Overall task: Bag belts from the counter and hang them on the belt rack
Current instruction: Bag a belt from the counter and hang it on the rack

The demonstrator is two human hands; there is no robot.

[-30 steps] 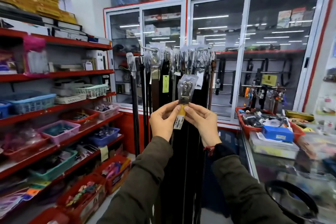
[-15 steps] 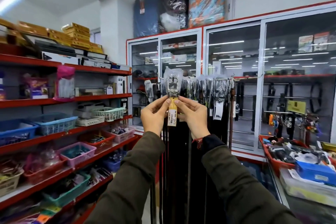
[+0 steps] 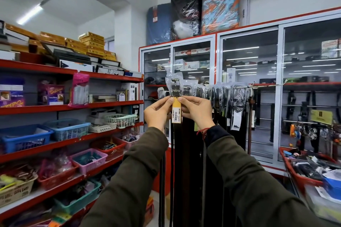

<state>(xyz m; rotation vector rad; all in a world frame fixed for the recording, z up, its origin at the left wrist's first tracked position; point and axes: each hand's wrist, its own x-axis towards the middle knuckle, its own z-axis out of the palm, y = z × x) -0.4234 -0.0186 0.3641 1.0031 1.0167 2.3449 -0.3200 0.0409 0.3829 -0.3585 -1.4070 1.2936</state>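
Hands met at the belt rack [image 3: 239,86]: the left hand [image 3: 158,111] and right hand [image 3: 196,110] each pinched a bagged belt [image 3: 175,88] just below its buckle, raising the wrapped end level with the rack's left end, apparently to hook it on.

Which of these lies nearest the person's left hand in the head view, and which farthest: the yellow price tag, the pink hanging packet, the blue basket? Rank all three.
From the left hand:
1. Yellow price tag: touching it, just to its right, on the belt.
2. Pink hanging packet: further left, on the shelf edge.
3. Blue basket: far left, one shelf lower.
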